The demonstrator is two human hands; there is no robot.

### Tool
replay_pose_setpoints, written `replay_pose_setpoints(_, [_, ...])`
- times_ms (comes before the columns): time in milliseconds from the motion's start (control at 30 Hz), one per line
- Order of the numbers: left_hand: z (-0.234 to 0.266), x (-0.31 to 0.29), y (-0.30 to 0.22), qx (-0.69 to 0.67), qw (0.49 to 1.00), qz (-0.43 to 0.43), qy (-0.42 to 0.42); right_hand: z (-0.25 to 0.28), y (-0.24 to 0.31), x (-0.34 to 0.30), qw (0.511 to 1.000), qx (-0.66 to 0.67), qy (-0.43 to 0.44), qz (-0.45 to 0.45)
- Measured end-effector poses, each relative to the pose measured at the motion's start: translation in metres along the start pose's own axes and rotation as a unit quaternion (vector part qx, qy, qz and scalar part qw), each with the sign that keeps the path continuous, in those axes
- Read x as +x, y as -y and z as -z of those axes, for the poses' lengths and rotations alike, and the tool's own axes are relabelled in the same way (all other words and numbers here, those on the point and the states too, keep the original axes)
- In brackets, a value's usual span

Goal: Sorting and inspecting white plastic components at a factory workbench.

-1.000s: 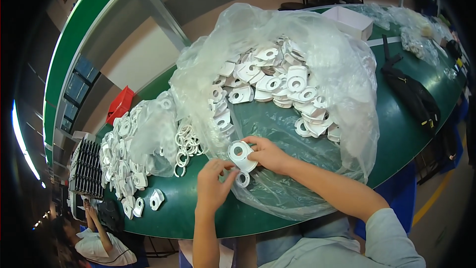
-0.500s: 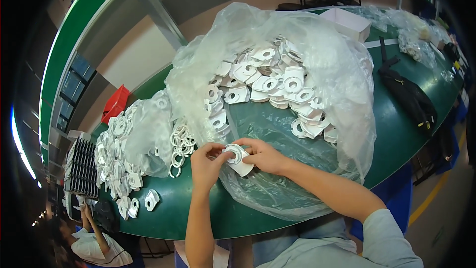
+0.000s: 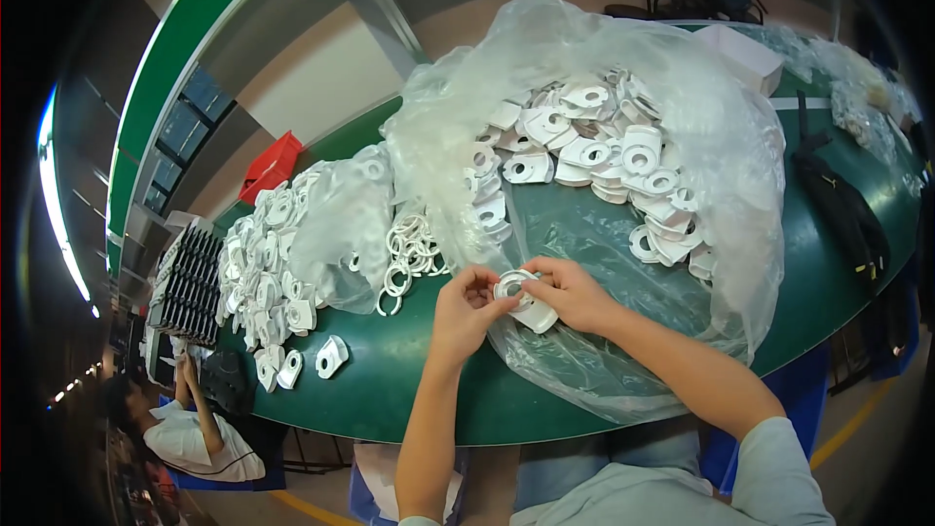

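Observation:
Over the near edge of a clear plastic bag [image 3: 575,370], both my hands hold one white plastic part [image 3: 537,316] with a round opening. My left hand [image 3: 463,317] pinches its ringed end between thumb and fingers. On the other side, my right hand [image 3: 577,294] grips the part with the thumb at the opening. A white ring seems to lie around the opening, but fingers partly cover it. Beyond my hands, a heap of similar white parts [image 3: 584,148] lies in the opened bag. Loose white rings [image 3: 414,242] lie to the left of the bag.
Another pile of white parts [image 3: 261,278] covers the left of the green table [image 3: 390,380], with a few single pieces nearby. Behind stands a red bin [image 3: 271,168]. Stacked black trays [image 3: 185,282] and a co-worker [image 3: 200,438] are far left. A black bag [image 3: 842,219] lies right.
The whole view has shifted, so the table and piles appear farther right. Both hands still hold the white part, with the left fingers slightly repositioned at its ring.

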State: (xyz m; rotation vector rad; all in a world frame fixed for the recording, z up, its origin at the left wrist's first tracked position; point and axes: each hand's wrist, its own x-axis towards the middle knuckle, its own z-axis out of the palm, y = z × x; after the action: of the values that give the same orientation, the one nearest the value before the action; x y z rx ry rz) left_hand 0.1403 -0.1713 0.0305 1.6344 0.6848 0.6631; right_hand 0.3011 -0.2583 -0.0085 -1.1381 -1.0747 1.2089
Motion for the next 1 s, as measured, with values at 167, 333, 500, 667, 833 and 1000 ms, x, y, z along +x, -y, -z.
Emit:
replay_pose_setpoints(167, [0.056, -0.019, -0.003, 0.252, 0.946, -0.055, -0.196, 0.004, -0.004, 0.003, 0.998, 0.065, -0.003, 0.014])
replay_pose_setpoints(333, [0.116, -0.028, 0.036, 0.454, 0.839, -0.003, -0.299, 0.001, 0.007, 0.0, 0.997, 0.072, 0.004, -0.003])
replay_pose_setpoints(500, [0.123, -0.036, 0.024, 0.36, 0.916, 0.026, -0.173, 0.007, 0.004, 0.002, 0.993, 0.103, -0.001, -0.06])
replay_pose_setpoints(667, [0.106, -0.06, -0.002, 0.113, 0.973, 0.135, -0.152, 0.006, 0.013, 0.003, 0.978, 0.17, -0.02, -0.12])
replay_pose_setpoints(833, [0.12, -0.049, 0.009, 0.079, 0.97, 0.041, -0.228, 0.005, 0.015, 0.002, 0.979, 0.16, -0.017, -0.123])
replay_pose_setpoints(1000, [0.061, -0.009, -0.034, 0.04, 0.987, -0.02, -0.156, 0.007, 0.01, 0.003, 0.972, 0.204, -0.025, -0.117])
